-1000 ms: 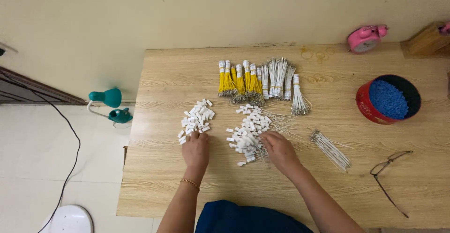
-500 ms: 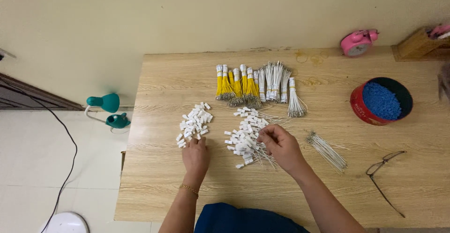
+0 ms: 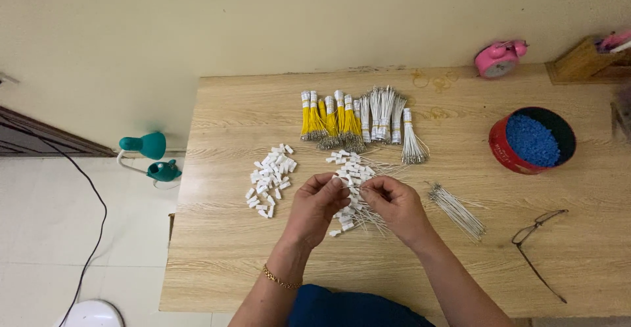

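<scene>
Half a second ago the hands lay apart on the wooden table (image 3: 263, 274); now the left hand (image 3: 314, 210) and right hand (image 3: 396, 207) meet mid-frame. Their fingertips pinch one small white plastic piece with a thin wire (image 3: 347, 184), lifted above the centre heap of wired white pieces (image 3: 351, 169), with the loose pile of white caps (image 3: 269, 179) to its left.

Home desk (image 3: 263, 274) with alarm clock (image 3: 499, 59)

A round red tin of blue pellets (image 3: 532, 140) sits near the right edge of the light wooden surface (image 3: 223, 248). A pink alarm clock (image 3: 501, 58) stands at the back edge, beside what looks like a wooden holder (image 3: 582, 61) in the back right corner. Thin-framed spectacles (image 3: 539, 245) lie near the front right. A teal desk lamp (image 3: 151, 156) rests on the floor, off the left edge.
</scene>
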